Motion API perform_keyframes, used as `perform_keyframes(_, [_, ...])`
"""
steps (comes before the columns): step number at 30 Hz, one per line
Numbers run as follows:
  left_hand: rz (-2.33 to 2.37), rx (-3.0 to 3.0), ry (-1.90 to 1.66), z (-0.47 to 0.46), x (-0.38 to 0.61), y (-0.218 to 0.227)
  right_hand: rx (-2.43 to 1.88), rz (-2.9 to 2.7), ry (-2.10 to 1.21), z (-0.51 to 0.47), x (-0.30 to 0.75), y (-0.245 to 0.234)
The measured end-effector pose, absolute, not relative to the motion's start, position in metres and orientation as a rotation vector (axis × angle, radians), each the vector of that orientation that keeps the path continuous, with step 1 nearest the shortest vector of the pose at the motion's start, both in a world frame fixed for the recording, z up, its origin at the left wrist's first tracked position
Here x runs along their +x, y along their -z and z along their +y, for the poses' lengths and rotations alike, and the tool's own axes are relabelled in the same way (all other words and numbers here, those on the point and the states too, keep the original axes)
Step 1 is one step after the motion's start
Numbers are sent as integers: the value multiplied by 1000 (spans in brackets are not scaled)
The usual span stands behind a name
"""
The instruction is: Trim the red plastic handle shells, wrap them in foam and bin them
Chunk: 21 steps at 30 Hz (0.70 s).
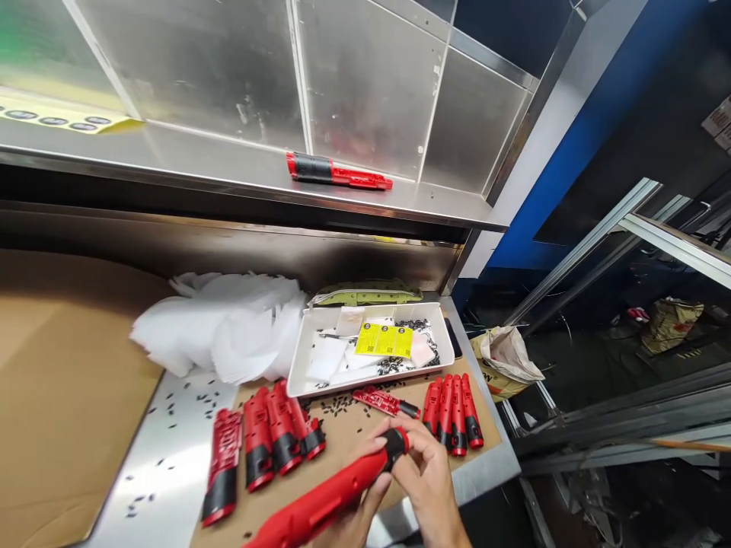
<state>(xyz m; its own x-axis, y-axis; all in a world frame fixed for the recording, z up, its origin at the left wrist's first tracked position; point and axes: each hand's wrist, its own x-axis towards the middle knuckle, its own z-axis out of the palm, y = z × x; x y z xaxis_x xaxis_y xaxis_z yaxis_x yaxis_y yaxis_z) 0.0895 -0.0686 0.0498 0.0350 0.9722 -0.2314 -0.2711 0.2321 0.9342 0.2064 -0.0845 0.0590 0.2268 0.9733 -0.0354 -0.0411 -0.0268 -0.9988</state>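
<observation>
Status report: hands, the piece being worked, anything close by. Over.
Left hand, right hand both on red-and-black housing. Housing held aslant. Just beyond: red half-shell, white tray.

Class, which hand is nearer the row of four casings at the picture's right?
Right. The right hand is close beside the row; the left hand is farther left, gripping the held casing.

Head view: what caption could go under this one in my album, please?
Bare left grip and right grip hold a long red-and-black plastic casing near a white rectangular plastic tray.
</observation>
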Motion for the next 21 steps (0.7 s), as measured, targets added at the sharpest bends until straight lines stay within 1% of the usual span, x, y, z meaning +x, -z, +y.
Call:
perform_keyframes(4, [1001, 387, -1224, -50, 73, -53, -1246, -1070, -1157, -83, 214, -61])
perform_keyframes(6, [935, 196, -1243, -43, 65, -57, -1351, -1082, -1028, -82, 216, -65])
perform_keyframes(9, [894, 97, -1248, -41, 59, -63, -1457, -1132, -792, -80, 212, -72])
perform_keyframes(11, [877, 100, -1230, -43, 60, -65, -1461, -1192, -749, -79, 204, -76])
perform_keyframes(14, [886, 129, -1212, -47, 66, -63, -1425, -1282, -807, -78, 191, -77])
perform_keyframes(19, [932, 207, -1184, -45, 77, -48, -1260, -1368, -1034, -75, 182, -65])
perform_keyframes(21, [961, 260, -1156, -41, 77, -41, -1261, -1458, -1016, -73, 187, -63])
